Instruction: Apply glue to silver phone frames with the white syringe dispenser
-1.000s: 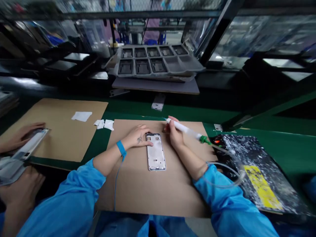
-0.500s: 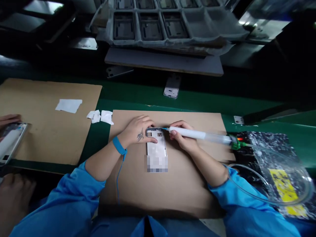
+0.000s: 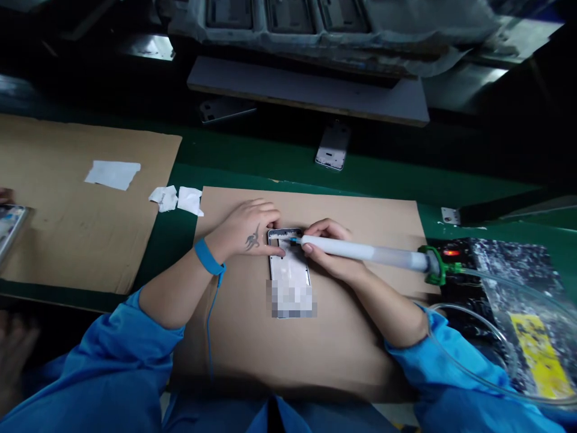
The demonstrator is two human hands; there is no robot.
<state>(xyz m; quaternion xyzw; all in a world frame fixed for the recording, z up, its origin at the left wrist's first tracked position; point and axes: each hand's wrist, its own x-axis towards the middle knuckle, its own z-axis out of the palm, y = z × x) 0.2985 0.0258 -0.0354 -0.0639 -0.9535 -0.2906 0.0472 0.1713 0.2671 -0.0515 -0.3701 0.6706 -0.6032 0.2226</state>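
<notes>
A silvery phone frame (image 3: 295, 273) lies on the brown cardboard sheet (image 3: 360, 367), its lower end blurred by pixel blocks. My left hand (image 3: 255, 228) grips its upper left edge, thumb on the inner face and fingers at the top. In my right hand (image 3: 331, 249) is a white dispensing syringe (image 3: 383, 254) with a blue needle tip, held like a pen. The tip points left, over the upper part of the frame near its cutouts. A green cap and a clear tube are fixed to the syringe's rear end. A blue band circles my left wrist.
Another phone frame (image 3: 332, 145) lies beyond the cardboard, below a raised shelf (image 3: 306, 90) with a tray of dark parts (image 3: 291, 15). Right of me stands a speckled box (image 3: 518, 282) with a yellow label. At left, a co-worker's hand (image 3: 6, 195) is near a phone part.
The needle tip has moved from the frame's top right corner leftward and down to the cutout area. My view has shifted slightly; my left hand keeps its grip.
</notes>
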